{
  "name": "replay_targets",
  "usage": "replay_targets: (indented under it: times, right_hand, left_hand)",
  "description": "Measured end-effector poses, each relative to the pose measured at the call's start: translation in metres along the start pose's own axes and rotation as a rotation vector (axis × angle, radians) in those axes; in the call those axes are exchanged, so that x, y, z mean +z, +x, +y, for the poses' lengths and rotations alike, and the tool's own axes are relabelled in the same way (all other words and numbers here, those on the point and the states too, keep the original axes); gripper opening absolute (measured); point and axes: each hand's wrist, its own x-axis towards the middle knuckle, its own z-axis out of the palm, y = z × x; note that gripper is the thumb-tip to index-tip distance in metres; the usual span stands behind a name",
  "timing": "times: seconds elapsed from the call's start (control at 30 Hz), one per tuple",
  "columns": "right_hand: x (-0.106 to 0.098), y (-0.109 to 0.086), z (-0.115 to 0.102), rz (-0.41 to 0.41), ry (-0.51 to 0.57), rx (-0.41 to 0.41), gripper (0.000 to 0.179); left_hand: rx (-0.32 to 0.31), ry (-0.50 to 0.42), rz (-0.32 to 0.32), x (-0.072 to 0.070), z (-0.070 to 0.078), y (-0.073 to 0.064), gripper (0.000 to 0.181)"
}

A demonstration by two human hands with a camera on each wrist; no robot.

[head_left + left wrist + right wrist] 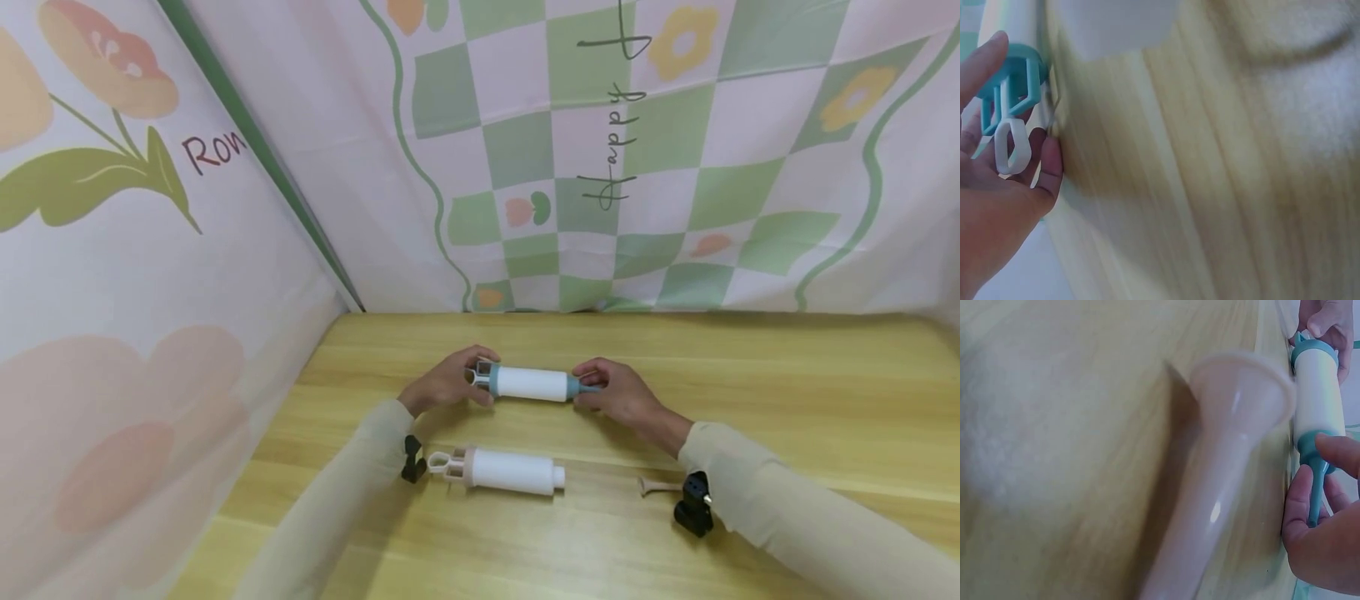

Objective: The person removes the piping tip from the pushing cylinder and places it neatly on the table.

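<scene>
A large syringe [532,383] with a white barrel, a teal collar and a teal nozzle lies crosswise between the two hands. At its handle end, my left hand [450,382] holds the collar, thumb along one side and fingers behind. The white ring pull [1013,147] sticks out toward that palm. My right hand [618,392] grips the other end, thumb and fingers around the slim teal nozzle [1315,487]. Nearer to me lies a second white syringe [513,471] with a pink collar and a bare, short outlet.
A pink nozzle [1229,444] with a flared end rests on the wooden table [600,542], close to the right wrist's camera [693,504]. Printed cloth [517,150] hangs along the table's back edge, and another [187,275] on the left.
</scene>
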Motion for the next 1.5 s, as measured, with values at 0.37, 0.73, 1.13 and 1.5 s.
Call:
replay_targets:
  times: [0.37, 0.73, 1.13, 1.5]
  right_hand:
    - [0.0, 0.001, -0.001, -0.002, -0.006, 0.008, 0.038]
    - [-0.001, -0.003, -0.008, -0.019, 0.035, -0.01, 0.035]
    - [-0.007, -0.013, -0.021, 0.0, 0.001, -0.099, 0.035]
    - [-0.02, -0.025, -0.034, 0.011, 0.032, -0.131, 0.04]
  left_hand:
    - [-0.009, 0.015, 0.035, 0.002, 0.003, -0.002, 0.052]
    - [-0.025, -0.011, 0.045, -0.002, 0.007, -0.008, 0.051]
    - [-0.002, 0.004, 0.075, -0.008, 0.022, -0.02, 0.054]
    - [0.067, -0.003, 0.09, -0.008, 0.035, -0.02, 0.052]
